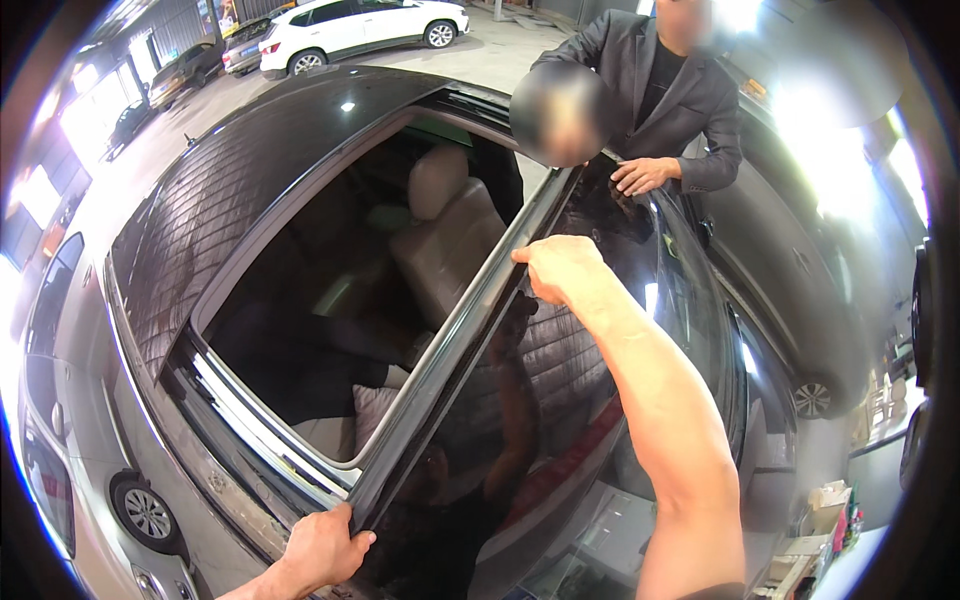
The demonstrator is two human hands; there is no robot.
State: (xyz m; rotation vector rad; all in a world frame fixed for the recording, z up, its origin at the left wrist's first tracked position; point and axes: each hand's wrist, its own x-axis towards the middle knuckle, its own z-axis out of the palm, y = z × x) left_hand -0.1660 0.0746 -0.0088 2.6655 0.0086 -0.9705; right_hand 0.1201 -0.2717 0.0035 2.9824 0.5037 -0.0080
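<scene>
On a black car (240, 170), the left hand's (322, 552) fingers grip the lower end of a long strip (462, 335) edging the roof opening; the right hand's (565, 268) fingers grasp it farther up, near a co-worker's hand (648, 175) resting on the car.

The roof (225, 195) looks very smooth and glossy, and it gives ribbed reflections. Along the right edge of its opening (300, 212), the strip (452, 340) has rather a matt finish; whether it is rubber or plastic, one cannot tell. At the lower left edge, the rails (262, 418) shine like bare metal. Inside, the seat (455, 235) resembles smooth leather.
</scene>
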